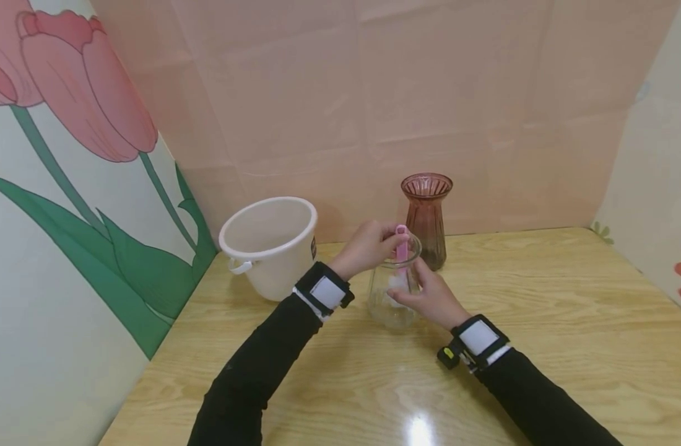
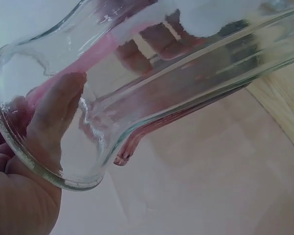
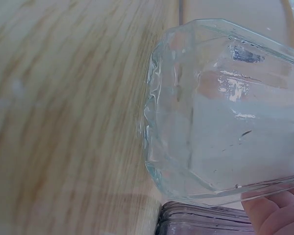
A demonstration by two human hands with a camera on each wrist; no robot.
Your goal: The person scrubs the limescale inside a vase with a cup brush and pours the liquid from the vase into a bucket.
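A clear glass vase [image 1: 392, 291] stands on the wooden table [image 1: 541, 322] in front of me. My left hand [image 1: 368, 246] is at its rim and grips a pink handle [image 1: 402, 246] that reaches down into the vase, where something white shows at its lower end. My right hand [image 1: 429, 297] holds the vase's side. In the left wrist view the vase rim [image 2: 44, 161] fills the frame, with my fingers [image 2: 54, 112] and the pink handle [image 2: 88, 56] seen through the glass. The right wrist view shows the vase's base [image 3: 215, 112] against the table, my fingers [image 3: 277, 213] at its lower edge.
A white plastic bucket [image 1: 270, 244] with a handle stands to the left of the vase. A ribbed reddish glass vase [image 1: 426, 217] stands just behind it. Pink and flower-printed panels wall the table at the back and both sides.
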